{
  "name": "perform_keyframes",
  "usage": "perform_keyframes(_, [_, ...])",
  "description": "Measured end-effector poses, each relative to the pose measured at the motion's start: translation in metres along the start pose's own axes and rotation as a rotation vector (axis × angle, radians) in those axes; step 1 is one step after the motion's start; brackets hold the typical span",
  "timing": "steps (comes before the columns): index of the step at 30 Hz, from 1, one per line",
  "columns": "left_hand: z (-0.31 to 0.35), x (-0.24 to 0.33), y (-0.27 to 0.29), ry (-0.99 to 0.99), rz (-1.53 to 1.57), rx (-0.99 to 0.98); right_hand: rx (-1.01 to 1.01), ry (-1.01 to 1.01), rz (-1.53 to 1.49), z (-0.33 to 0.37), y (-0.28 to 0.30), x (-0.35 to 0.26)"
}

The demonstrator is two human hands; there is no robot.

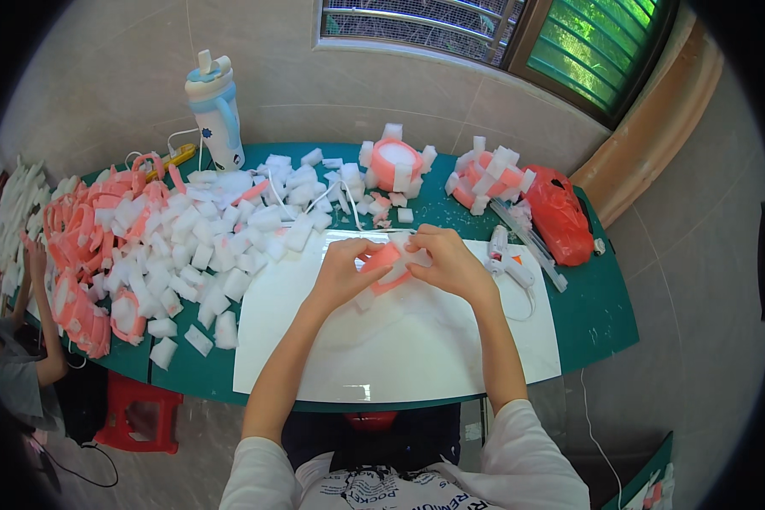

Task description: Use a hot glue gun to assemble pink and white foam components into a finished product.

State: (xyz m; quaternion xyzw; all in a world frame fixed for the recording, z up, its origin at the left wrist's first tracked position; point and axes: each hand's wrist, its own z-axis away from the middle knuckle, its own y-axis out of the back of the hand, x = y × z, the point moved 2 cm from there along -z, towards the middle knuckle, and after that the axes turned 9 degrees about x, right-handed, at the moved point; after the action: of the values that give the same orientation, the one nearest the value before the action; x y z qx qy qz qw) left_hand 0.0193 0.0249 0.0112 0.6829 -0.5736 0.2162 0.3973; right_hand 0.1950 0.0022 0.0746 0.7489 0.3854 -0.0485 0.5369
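Observation:
Above a white board (pixel 314 361) on the table, both hands hold one pink foam piece (pixel 388 257) with white foam on it. My left hand (pixel 345 270) pinches its left side between thumb and fingers. Opposite, my right hand (pixel 447 262) is closed at the piece's right edge, its fingers against a white foam block (pixel 405 244). Whether that block is fixed to the pink foam I cannot tell. A white glue gun (pixel 518 270) with an orange part lies to the right of my right hand, its cord trailing over the board.
White foam blocks (pixel 202 255) and pink foam strips (pixel 72 221) pile up on the left. Behind stand pink rings with white blocks (pixel 395 166), a bottle (pixel 218 110) and a red bag (pixel 559 217). Clear sticks (pixel 535 242) lie right. Another person's arm (pixel 49 327) shows at far left.

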Motion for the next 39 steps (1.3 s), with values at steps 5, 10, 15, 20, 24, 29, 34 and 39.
perform_keyframes(5, [0.002,-0.003,-0.002,-0.015,-0.027,-0.006,-0.023,-0.027,0.067,-0.004,-0.001,0.001])
perform_keyframes(10, [0.003,0.005,-0.003,-0.126,-0.162,-0.009,-0.046,-0.075,0.108,-0.005,0.001,-0.003])
perform_keyframes(15, [0.005,0.015,-0.003,-0.219,-0.388,-0.132,-0.057,-0.049,0.054,-0.002,0.002,-0.002])
perform_keyframes(20, [0.005,0.015,-0.004,-0.224,-0.370,-0.145,-0.062,-0.016,-0.009,-0.005,0.004,-0.004])
perform_keyframes(24, [0.003,0.016,-0.004,-0.206,-0.375,-0.150,-0.086,0.000,-0.041,-0.004,0.003,0.006])
perform_keyframes(29, [0.003,0.012,-0.004,-0.205,-0.356,-0.115,-0.124,0.016,-0.066,-0.001,0.008,0.012])
perform_keyframes(34, [0.002,0.015,-0.004,-0.185,-0.344,-0.126,-0.117,0.028,-0.085,-0.002,0.009,0.005])
perform_keyframes(39, [0.002,0.017,-0.005,-0.192,-0.343,-0.122,-0.129,0.077,0.016,0.001,0.004,0.010])
